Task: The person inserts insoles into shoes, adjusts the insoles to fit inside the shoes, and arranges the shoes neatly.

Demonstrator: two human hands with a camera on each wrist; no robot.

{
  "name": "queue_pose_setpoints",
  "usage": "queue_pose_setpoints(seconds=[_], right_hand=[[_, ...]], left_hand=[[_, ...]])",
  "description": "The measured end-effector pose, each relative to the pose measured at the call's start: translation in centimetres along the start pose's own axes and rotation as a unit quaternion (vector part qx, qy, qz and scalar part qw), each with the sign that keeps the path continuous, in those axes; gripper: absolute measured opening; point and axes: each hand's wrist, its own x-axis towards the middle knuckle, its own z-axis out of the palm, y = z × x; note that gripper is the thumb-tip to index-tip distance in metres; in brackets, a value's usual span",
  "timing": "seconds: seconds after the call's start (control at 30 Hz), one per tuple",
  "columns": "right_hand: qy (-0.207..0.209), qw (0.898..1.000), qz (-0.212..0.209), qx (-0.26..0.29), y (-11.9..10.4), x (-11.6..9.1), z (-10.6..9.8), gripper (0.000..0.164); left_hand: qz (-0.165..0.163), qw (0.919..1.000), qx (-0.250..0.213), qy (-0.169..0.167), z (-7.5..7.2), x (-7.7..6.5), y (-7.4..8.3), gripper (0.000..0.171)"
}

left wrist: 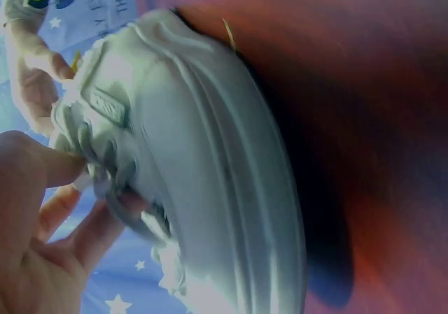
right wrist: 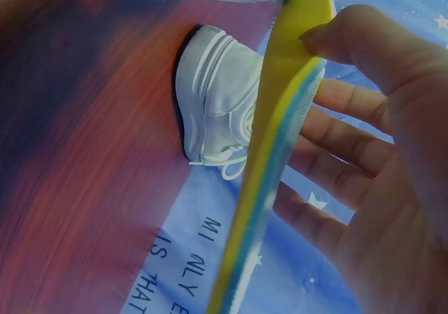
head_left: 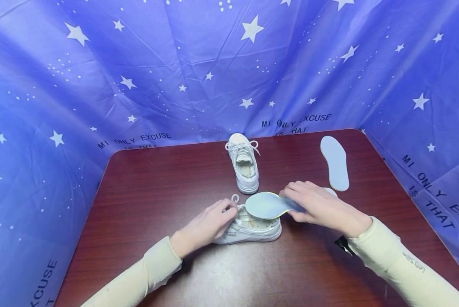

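Note:
A white sneaker [head_left: 252, 234] lies sideways on the table, heel to the right, its opening showing a patterned lining. At its laces, my left hand [head_left: 210, 219] grips the shoe; the left wrist view shows thumb and fingers about the laces [left wrist: 105, 167], the exact hold partly hidden. My right hand [head_left: 318, 204] pinches an insole [head_left: 265, 205], pale on top, just above the sneaker's opening. In the right wrist view the insole's yellow underside [right wrist: 283, 55] faces the thumb, with the other fingers on the opposite side.
Behind the near shoe stands a second white sneaker [head_left: 248, 183] with tied laces, toe pointing away. A flat pale insole [head_left: 335, 164] lies at the table's back right. Blue star-printed cloth [head_left: 198, 55] surrounds the dark red wooden table [head_left: 156, 179].

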Motion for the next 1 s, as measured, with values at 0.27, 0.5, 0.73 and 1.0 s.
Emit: queue_pose_setpoints(seconds=[0.27,0.5,0.73,1.0], right_hand=[[0.009,1.000,-0.017,0.000,0.1,0.3,-0.3,0.038],[0.003,1.000,-0.027,-0.004,0.1,0.8,-0.6,0.039],[-0.006,0.999,-0.040,-0.009,-0.2,1.4,-0.8,0.038],[-0.025,0.999,-0.037,0.000,-0.5,1.9,-0.2,0.037]], left_hand=[[-0.030,0.9982,0.004,0.053,0.5,0.4,0.3,0.006],[-0.023,0.9982,0.016,0.053,0.4,0.5,0.1,0.007],[-0.011,0.9984,0.009,0.055,0.4,0.6,-0.1,0.006],[-0.009,0.9986,0.007,0.051,0.4,0.7,-0.1,0.006]])
